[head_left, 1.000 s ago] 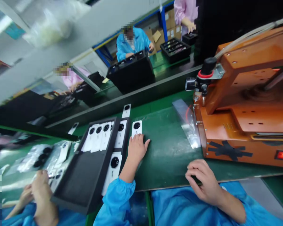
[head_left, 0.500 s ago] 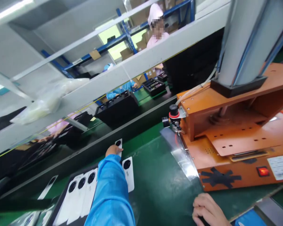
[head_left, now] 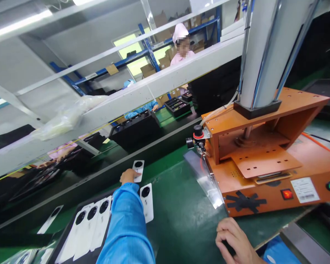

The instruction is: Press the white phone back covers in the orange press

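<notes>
panel (head_left: 139, 170) was touched by left hand (head_left: 128, 176), pinch couldn't be told; right hand (head_left: 233, 236) loosely parted, empty; pickup seemed attempted, gentle lifting needed.

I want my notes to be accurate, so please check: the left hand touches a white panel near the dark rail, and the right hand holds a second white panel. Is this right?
Not entirely. The head view shows no panel in the right hand; it is loosely curled near the orange machine. The left hand does touch a white panel near the dark rail.

Six visible panels (head_left: 138, 171) (three trayed), one press (head_left: 264, 163)
</notes>
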### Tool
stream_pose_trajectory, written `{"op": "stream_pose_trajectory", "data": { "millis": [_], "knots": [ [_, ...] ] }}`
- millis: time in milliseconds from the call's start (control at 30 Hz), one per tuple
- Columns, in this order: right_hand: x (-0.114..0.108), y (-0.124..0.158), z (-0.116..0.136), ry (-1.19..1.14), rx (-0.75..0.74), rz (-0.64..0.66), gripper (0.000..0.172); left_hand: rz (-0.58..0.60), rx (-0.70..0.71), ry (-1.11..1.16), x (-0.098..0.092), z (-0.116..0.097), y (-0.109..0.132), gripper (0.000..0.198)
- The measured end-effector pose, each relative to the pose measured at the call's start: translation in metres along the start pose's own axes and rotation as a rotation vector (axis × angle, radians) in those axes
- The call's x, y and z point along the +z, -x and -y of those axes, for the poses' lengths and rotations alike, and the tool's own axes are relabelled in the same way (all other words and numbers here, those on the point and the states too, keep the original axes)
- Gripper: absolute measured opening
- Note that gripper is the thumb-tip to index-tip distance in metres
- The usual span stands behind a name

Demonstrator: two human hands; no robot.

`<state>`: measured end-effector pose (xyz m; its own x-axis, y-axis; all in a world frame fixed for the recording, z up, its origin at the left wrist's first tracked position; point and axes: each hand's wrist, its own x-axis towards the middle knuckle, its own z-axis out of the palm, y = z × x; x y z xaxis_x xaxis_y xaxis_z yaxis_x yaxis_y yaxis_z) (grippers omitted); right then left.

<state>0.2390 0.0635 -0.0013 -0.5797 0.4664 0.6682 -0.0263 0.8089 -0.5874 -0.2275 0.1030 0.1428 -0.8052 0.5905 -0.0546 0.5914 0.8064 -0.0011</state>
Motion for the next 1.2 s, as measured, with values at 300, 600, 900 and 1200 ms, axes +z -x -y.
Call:
{"op": "stream_pose_trajectory", "data": {
  "millis": [300,600,900,1200],
  "knots": [
    [-0.004,0.004,-0.001,-0.024,0.092,-0.02,0.018,-0.138,0.09,0.392,0.016,-0.023,0.092,0.054],
    [-0.008,-0.002,0.008,-0.145,0.173,0.013,0.013,-0.005,0.277,0.77,0.132,-0.022,0.342,0.037],
    [0.016,-0.056,0.007,-0.315,0.607,0.103,0.016,-0.037,0.509,0.337,0.131,0.004,0.371,0.063],
    [0.049,-0.076,-0.007,-0.17,0.602,0.178,0.012,-0.211,0.672,0.41,0.17,-0.009,0.378,0.054]
  ]
}}
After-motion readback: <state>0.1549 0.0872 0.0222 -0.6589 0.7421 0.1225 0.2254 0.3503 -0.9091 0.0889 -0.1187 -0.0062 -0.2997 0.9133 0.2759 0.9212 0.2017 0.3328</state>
